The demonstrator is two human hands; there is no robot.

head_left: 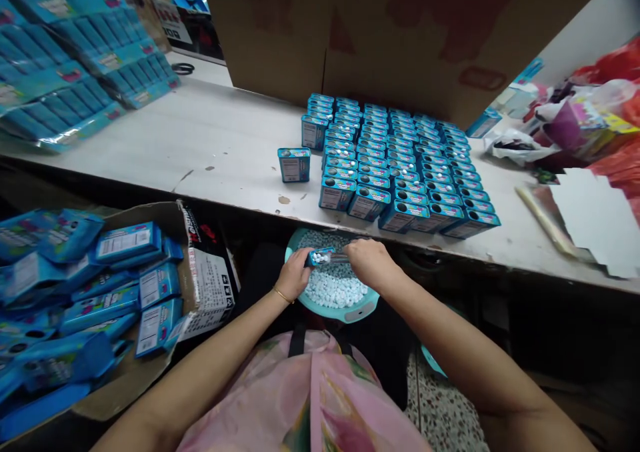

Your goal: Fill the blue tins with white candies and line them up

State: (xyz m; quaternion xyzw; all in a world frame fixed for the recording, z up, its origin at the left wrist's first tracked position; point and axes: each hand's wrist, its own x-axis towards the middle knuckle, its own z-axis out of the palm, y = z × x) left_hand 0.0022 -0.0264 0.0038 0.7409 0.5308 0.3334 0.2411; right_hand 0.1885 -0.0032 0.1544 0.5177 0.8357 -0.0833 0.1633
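My left hand (pixel 294 273) is closed on a small blue box (pixel 313 260) over a turquoise basin (pixel 370 305). White pellets show at the box's open end. My right hand (pixel 373 263) is closed around the handle of a small, shiny scoop (pixel 340 258), whose tip reaches the box's opening. Many small pale pellets (pixel 337 292) fill the basin, which sits between my knees. On the table just beyond, one blue box (pixel 294 165) stands alone, left of tight rows of similar upright boxes (pixel 370 175), several with white pellets visible in their top openings.
A carton (pixel 187 265) heaped with blue boxes (pixel 125 242) stands at my left. Wrapped display packs (pixel 95 59) lie on the table's far left. A big cardboard box (pixel 350 39) blocks the back. Bags (pixel 580 119) and flat white card (pixel 595 219) lie at the right.
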